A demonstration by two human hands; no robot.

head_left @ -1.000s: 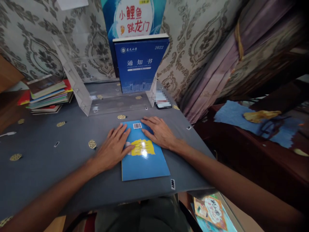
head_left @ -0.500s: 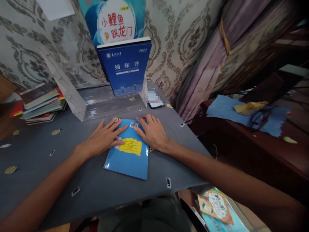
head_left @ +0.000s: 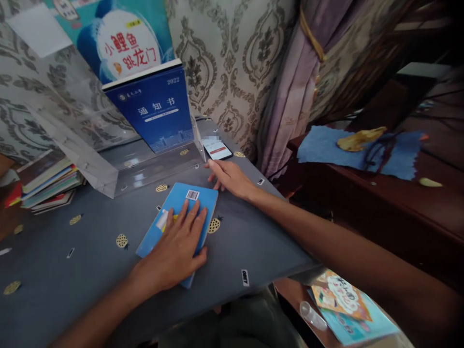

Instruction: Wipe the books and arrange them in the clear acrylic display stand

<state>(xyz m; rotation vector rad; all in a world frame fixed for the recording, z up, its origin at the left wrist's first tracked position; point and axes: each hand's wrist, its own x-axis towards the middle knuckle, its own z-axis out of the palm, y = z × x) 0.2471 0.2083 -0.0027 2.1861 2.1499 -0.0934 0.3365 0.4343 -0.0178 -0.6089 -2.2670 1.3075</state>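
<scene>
A blue book (head_left: pixel 203 192) with a barcode and a partly covered yellow patch lies turned at an angle on the grey tabletop. Across its middle, my left hand (head_left: pixel 179 244) rests palm down with its fingers spread. Beyond the book's upper right corner is my right hand (head_left: pixel 230 178), holding nothing that I can see, its fingers loosely bent and apart. Its fingertips are close to the near edge of a phone (head_left: pixel 217 149) with a lit screen; whether they touch it I cannot tell.
A clear acrylic rack (head_left: pixel 159 166) holds an upright dark blue booklet (head_left: pixel 155 113) and a taller teal book (head_left: pixel 85 36). Stacked books (head_left: pixel 52 181) stand at the left. A dark red surface bearing a blue cloth (head_left: pixel 319 152) is at the right. More books (head_left: pixel 358 314) lie below the table's edge.
My right hand has left the book and moved toward the phone. My left hand has slid over the book's middle and lower part, and the book has turned clockwise. The view has shifted rightward.
</scene>
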